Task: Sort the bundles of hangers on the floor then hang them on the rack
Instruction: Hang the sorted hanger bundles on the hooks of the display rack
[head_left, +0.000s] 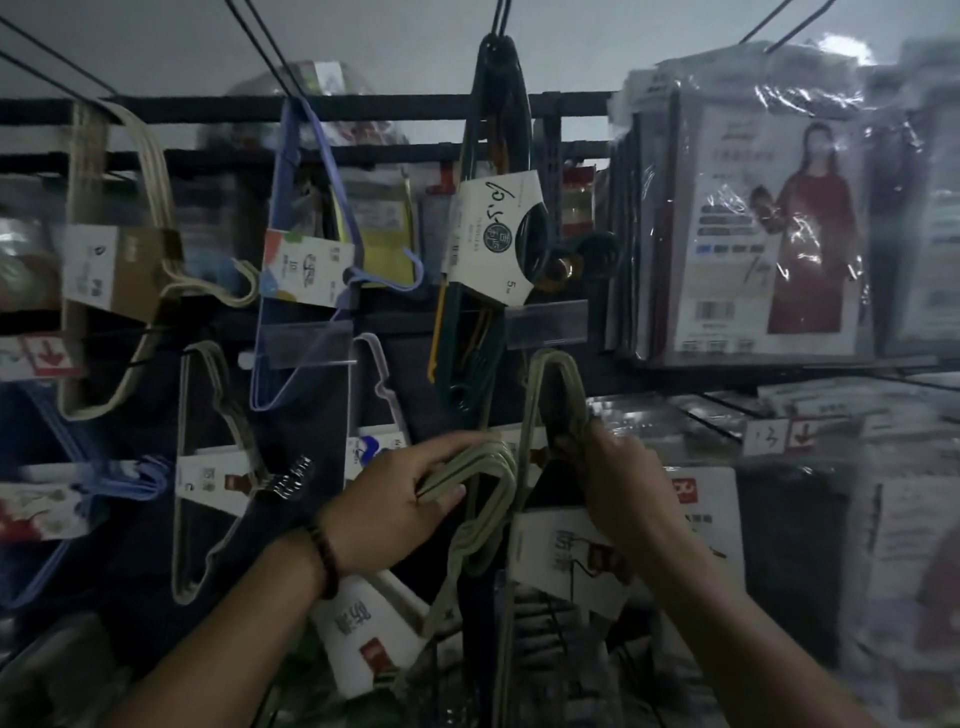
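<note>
My left hand (400, 499) grips the hooks of a pale green hanger bundle (483, 483) with a white paper label (363, 639) low in the middle of the view. My right hand (623, 483) holds the corner of a second pale green hanger bundle (550, 379), which has a white card label (566, 561) and reaches up toward the dark rack (363, 109). Both bundles are close together in front of the rack.
Hanging on the rack's pegs are a beige hanger bundle (124, 234), a blue bundle (311, 270), a dark green bundle (493, 234), a thin pale bundle (208, 467) and another blue one (104, 478). Plastic-wrapped clothing packs (753, 218) fill the right side.
</note>
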